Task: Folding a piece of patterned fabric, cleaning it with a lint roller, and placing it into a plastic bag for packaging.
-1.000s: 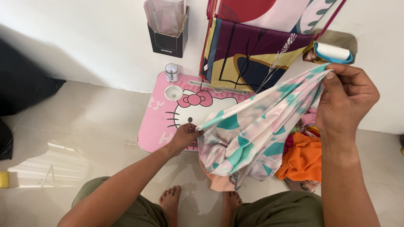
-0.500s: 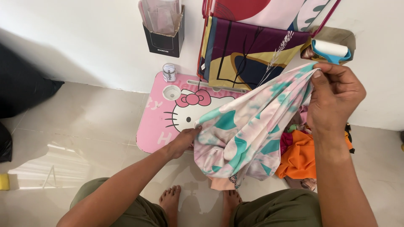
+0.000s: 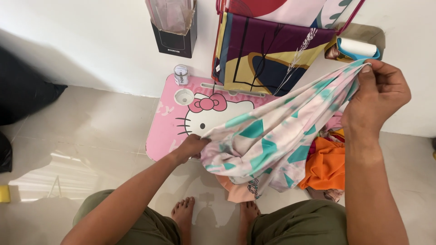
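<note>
A pink-and-teal patterned cloth (image 3: 272, 136) stretches on a diagonal above a low pink cartoon-cat counter (image 3: 168, 131), its long axis rising from lower left to upper right. The left hand (image 3: 193, 146) grips the low end; the right hand (image 3: 377, 100) pinches the raised corner. Orange clothing (image 3: 327, 165) is heaped beneath, a dark box (image 3: 175, 38) at the wall.

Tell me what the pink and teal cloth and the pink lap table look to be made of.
The pink and teal cloth, held between the left hand and the right hand, looks like thin, soft woven fabric with a printed pattern: it drapes and bunches in loose folds. The pink lap table looks like smooth printed board or plastic: flat, rigid, slight sheen, with a moulded round recess.
</note>
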